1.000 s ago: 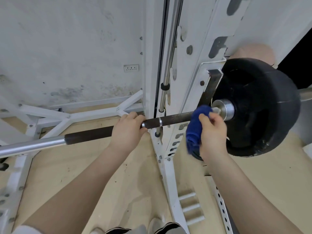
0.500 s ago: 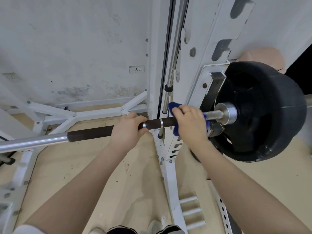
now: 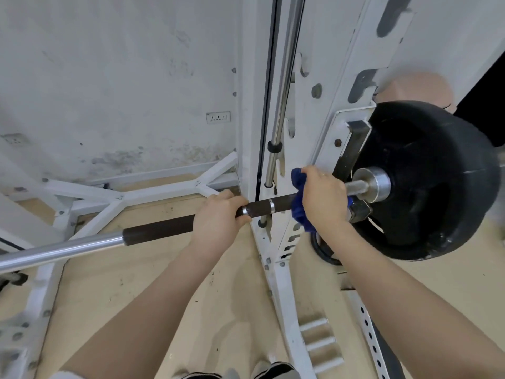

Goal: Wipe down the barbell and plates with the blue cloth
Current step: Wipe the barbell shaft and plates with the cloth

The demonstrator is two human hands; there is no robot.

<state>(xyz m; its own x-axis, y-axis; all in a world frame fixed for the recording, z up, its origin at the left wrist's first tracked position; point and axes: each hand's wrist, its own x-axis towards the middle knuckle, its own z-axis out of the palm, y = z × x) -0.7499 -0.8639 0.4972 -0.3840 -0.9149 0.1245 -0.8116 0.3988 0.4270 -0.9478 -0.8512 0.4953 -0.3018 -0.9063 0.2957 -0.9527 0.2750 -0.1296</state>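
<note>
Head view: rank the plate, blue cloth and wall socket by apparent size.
1. Plate, by far the largest.
2. Blue cloth, partly hidden under the right hand.
3. Wall socket, smallest, though it is farther away.

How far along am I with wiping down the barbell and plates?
Nothing can be judged as finished from this view. In hand: your right hand grips the blue cloth around the barbell near the collar, while your left hand holds the bar. Left: the black plate and the chrome shaft.
</note>
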